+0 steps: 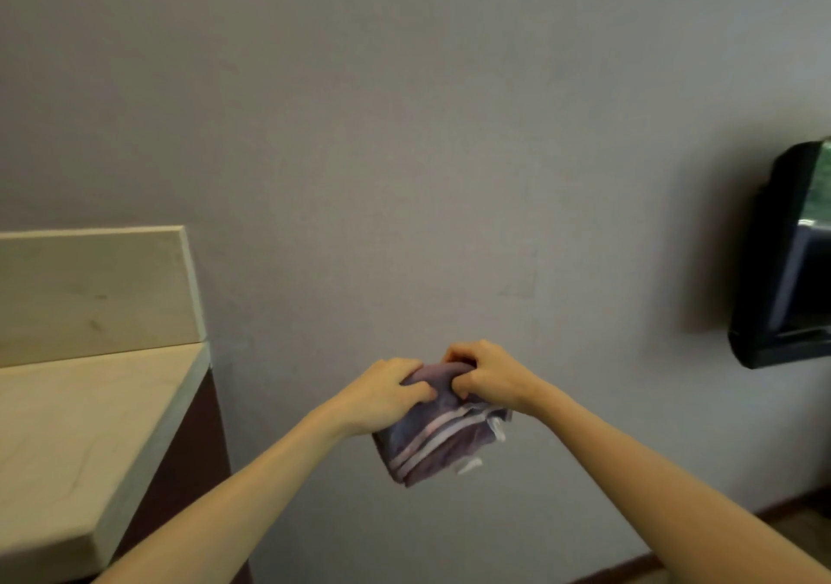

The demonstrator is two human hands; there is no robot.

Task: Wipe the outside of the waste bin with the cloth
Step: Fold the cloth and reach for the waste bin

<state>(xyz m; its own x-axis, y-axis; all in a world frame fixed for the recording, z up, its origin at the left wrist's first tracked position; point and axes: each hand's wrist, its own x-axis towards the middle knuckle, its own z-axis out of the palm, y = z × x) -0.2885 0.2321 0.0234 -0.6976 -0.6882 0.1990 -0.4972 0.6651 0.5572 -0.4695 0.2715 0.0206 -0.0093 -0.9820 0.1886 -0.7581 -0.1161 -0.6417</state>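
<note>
Cloth [443, 435], folded and striped, is gripped in mid-air before the wall [404, 134] by the left hand [386, 392] and right hand [483, 372], close together, both curled into it, and with no waste bin in sight a loose fold could slip out and unravel

- A pale countertop [67, 439] fills the lower left. Its surface has faint grey veins, and its thick edge faces right.
- An upstand [90, 291] of the same pale material stands along its rear edge, flat against the grey wall [404, 134].
- A dark cabinet front [184, 471] sits under the countertop's edge.
- A strip of floor [800, 525] shows at lower right, meeting the wall along a dark skirting [629, 565].
</note>
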